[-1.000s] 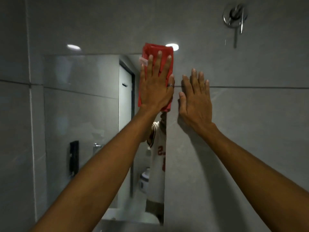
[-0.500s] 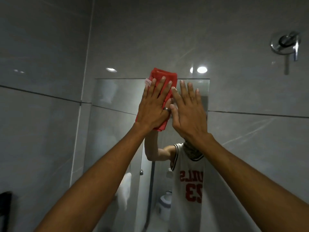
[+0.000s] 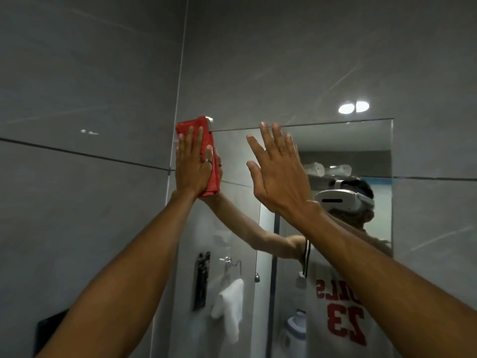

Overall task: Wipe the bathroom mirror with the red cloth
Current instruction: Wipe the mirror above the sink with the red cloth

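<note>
Left hand [image 3: 192,164] flat, fingers straight and close together, palm pressing the red cloth [image 3: 206,151] against the top left corner of the mirror [image 3: 335,140]. Cloth folded into a long strip, upright; its top end sticks up just past the mirror's upper edge, its lower end shows below the heel of the hand. Ring on one finger of that hand.

Right hand [image 3: 278,174] raised to the right of the cloth, near but apart from it; fingers [image 3: 267,136] spread wide, holding nothing. Fingertips reach the mirror's top edge. Cannot tell whether the palm touches the glass.

Both forearms rise from the near lower corners of the view toward the mirror.

Mirror frameless, fixed to a grey tiled wall [image 3: 77,86]; dark grout line runs across the wall at about hand height. In the reflection: white towel [image 3: 229,306] hanging from a ring, low left; two ceiling lights [image 3: 353,107] glare on the tile just above the mirror's top right.
</note>
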{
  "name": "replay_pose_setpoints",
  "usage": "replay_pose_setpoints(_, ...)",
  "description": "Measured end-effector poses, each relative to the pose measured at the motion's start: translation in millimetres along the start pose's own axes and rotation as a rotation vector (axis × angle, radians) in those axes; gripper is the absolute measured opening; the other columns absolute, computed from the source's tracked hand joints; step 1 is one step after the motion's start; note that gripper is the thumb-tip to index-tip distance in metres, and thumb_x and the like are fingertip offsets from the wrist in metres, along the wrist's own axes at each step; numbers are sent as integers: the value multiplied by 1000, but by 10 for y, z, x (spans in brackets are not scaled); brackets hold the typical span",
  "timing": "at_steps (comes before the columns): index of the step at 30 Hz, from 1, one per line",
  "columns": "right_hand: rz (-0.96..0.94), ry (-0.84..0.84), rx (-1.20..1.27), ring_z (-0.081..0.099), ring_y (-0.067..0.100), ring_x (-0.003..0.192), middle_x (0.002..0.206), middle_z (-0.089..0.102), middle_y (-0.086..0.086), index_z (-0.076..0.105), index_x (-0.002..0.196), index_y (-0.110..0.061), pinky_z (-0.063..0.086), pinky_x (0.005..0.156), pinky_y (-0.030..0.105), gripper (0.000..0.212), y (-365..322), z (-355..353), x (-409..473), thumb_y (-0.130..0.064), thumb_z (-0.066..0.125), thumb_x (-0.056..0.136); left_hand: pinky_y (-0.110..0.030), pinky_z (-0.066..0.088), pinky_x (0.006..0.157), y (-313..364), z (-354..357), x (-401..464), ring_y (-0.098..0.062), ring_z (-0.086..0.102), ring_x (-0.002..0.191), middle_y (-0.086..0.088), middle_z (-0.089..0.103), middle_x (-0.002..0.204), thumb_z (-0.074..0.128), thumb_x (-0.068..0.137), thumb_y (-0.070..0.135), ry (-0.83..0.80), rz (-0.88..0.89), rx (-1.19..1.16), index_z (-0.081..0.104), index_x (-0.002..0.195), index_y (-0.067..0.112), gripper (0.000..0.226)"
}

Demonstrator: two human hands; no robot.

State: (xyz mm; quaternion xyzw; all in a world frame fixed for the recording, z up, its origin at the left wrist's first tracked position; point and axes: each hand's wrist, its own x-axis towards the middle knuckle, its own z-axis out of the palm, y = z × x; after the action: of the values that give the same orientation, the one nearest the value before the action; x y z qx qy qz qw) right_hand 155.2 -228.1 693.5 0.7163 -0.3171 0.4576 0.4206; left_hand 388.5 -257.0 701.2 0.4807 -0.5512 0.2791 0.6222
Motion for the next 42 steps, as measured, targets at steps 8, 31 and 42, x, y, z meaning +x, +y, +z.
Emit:
replay_pose_setpoints(8,-59,-84,76,3,28,162,174,8,12,21,165,-19,3,132,51,64,-571,29,-510,-46,19,107,-61,2,131,-19,87,-735,-36,-1,163,-14,8,175,19,107,48,-91,79,72,17,165,13,68)
replay_pose_setpoints(31,-96,-266,124,17,42,158,170,22,21,31,161,-13,8,130,54,61,-679,134,-2600,-42,25,109,-69,10,128,-1033,210,-4076,-55,13,156,-33,24,166,17,109,51,-139,-207,13,23,162,10,67)
replay_pose_setpoints(42,-41,-306,-24,17,42,158,170,21,23,27,162,-12,13,129,60,61,132,-251,-3071,-40,24,109,-62,20,127,485,801,-4657,-36,14,157,-25,37,162,33,110,39,-66,-88,95,21,158,9,58)
